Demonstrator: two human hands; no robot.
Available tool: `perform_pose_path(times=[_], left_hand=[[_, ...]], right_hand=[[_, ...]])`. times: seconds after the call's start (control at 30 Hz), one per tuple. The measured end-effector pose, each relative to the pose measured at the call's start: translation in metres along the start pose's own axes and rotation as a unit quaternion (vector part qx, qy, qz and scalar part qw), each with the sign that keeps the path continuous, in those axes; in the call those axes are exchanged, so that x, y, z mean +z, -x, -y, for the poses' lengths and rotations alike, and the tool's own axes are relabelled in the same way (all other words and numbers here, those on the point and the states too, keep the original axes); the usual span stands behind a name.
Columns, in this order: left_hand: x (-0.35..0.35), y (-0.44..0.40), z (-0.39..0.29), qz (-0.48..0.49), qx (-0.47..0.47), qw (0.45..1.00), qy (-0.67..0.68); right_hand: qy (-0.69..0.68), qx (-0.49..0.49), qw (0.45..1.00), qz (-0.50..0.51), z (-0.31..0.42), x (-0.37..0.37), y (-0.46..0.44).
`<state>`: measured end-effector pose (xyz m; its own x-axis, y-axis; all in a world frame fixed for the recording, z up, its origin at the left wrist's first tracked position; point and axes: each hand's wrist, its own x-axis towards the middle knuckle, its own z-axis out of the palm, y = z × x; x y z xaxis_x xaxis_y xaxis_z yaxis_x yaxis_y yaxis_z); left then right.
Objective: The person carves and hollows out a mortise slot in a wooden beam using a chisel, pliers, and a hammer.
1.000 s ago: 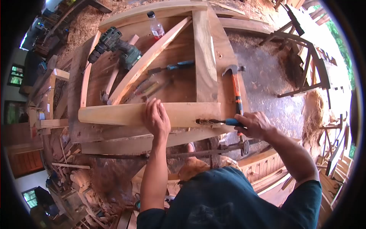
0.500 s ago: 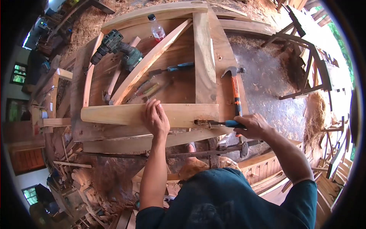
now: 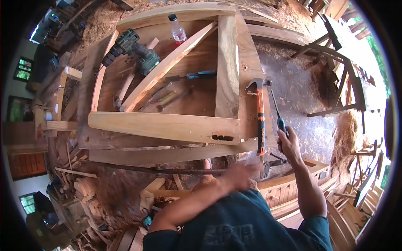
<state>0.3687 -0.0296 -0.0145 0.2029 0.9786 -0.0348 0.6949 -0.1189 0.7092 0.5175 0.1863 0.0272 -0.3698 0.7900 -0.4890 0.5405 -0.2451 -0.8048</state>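
Note:
My right hand (image 3: 289, 141) is closed around the blue handle of a chisel (image 3: 277, 109), whose narrow blade points up and away, to the right of the board. My left hand (image 3: 243, 175) is smeared by motion, low in front of my body near the clamp's screw end, so its fingers cannot be made out. A pale wooden board (image 3: 167, 125) lies across the near side of the frame, with a dark slot (image 3: 222, 137) cut near its right end. Beside that end lies a claw hammer (image 3: 260, 117) with an orange and black handle.
On the panel (image 3: 188, 94) lie a green cordless drill (image 3: 144, 58), a bottle of red liquid (image 3: 178, 33), a second blue-handled tool (image 3: 201, 75) and several small tools. A long bar clamp (image 3: 188, 171) runs along the near side. Wood shavings (image 3: 102, 27) cover the floor.
The chisel has come out of the slot and moved up and right in my right hand. My left hand has left the board and swung down and right towards my body.

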Motion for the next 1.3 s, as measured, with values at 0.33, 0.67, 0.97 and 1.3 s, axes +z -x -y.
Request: perform_pose_path(times=[0.33,0.67,0.97,1.3], left_hand=[[-0.064,0.042,0.017,-0.238,0.025,0.971,-0.001],[-0.075,-0.031,-0.013,-0.393,-0.005,0.879,0.269],[-0.068,-0.026,0.028,-0.377,-0.031,0.744,0.551],[-0.061,-0.052,0.041,-0.376,0.077,0.854,0.352]], right_hand=[[0.357,-0.264,0.882,0.158,0.117,-0.006,0.077],[0.635,-0.196,0.710,0.233,0.207,0.076,0.092],[0.750,-0.250,0.548,0.273,0.243,0.178,0.093],[0.614,-0.318,0.700,0.178,0.184,0.115,0.071]])
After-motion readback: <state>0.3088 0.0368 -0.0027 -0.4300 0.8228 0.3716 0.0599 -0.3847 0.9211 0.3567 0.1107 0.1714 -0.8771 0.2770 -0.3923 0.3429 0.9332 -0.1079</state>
